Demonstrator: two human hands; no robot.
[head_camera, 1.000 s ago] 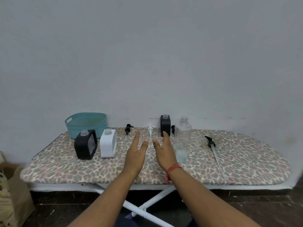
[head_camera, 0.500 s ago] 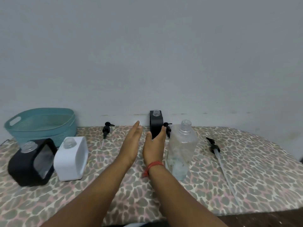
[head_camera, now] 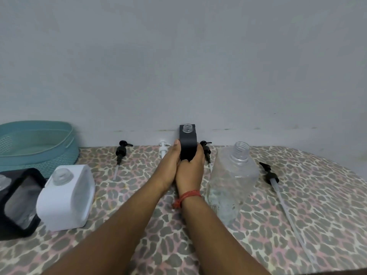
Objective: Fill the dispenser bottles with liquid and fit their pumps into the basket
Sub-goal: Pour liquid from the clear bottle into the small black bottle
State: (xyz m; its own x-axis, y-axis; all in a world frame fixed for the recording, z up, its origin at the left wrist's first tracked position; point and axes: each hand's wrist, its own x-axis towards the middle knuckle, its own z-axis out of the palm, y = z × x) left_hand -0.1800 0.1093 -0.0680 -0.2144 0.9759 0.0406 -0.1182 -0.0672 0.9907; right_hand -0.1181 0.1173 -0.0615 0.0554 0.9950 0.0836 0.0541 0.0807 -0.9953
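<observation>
Teal basket (head_camera: 39,147) stood far left. Black-framed bottle (head_camera: 17,201) and white bottle (head_camera: 67,197) stood near left, uncapped. Left hand (head_camera: 168,165) and right hand (head_camera: 190,171) both wrapped around upright black bottle (head_camera: 188,143) at far centre by wall. Clear bottle (head_camera: 232,175) stood just right. Long-tube pump (head_camera: 278,187) lay right.

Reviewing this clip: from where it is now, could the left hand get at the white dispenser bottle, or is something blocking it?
Probably yes. The left hand, together with the right hand, grips the black bottle by the wall, so it must let go first. The white bottle stands to its left with only bare board cover between.
</observation>
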